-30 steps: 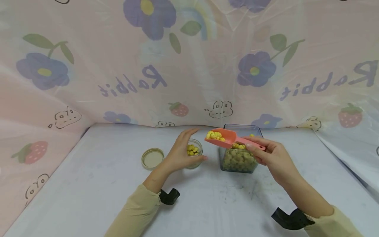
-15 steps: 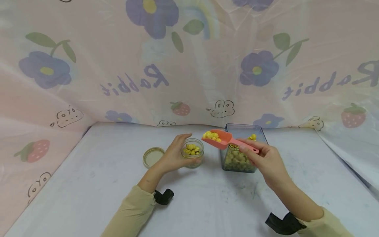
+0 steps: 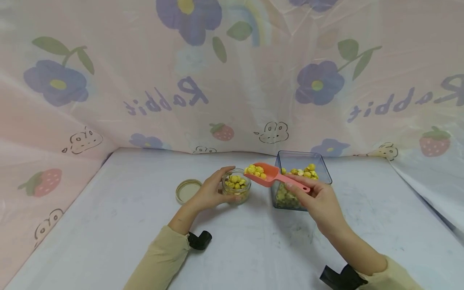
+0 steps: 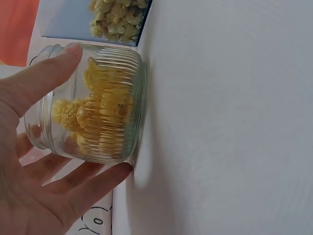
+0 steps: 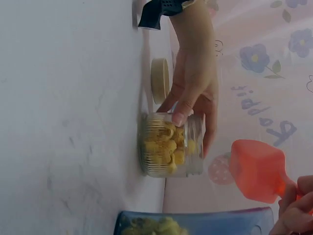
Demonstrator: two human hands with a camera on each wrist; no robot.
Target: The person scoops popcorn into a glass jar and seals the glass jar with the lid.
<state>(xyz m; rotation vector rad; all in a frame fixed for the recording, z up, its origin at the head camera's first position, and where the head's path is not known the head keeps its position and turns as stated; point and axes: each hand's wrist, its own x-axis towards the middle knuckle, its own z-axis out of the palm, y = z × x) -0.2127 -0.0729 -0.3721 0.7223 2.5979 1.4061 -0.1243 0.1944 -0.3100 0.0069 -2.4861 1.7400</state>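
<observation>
My left hand (image 3: 209, 194) holds a small ribbed glass jar (image 4: 98, 105) by its side, thumb on one face and fingers curving round the other. Yellow popcorn (image 5: 166, 147) fills part of the jar, which stands upright on the table. My right hand (image 3: 320, 201) pinches the handle of a coral-pink scoop (image 3: 267, 175). Popcorn pieces (image 3: 255, 170) lie in the front of the scoop, whose tip overlaps the jar's right rim in the head view. From the right wrist view, the scoop is raised above the jar's mouth level.
A clear bluish square container (image 3: 327, 172) with more popcorn stands to the right, under the scoop handle and my right hand. The jar's round gold-rimmed lid (image 3: 188, 191) lies left of the jar. A patterned curtain (image 3: 239, 88) closes off the table's back.
My left hand has come onto the jar, from hovering around it to holding it. The right hand has carried the loaded scoop leftward and slightly down, to the jar's rim.
</observation>
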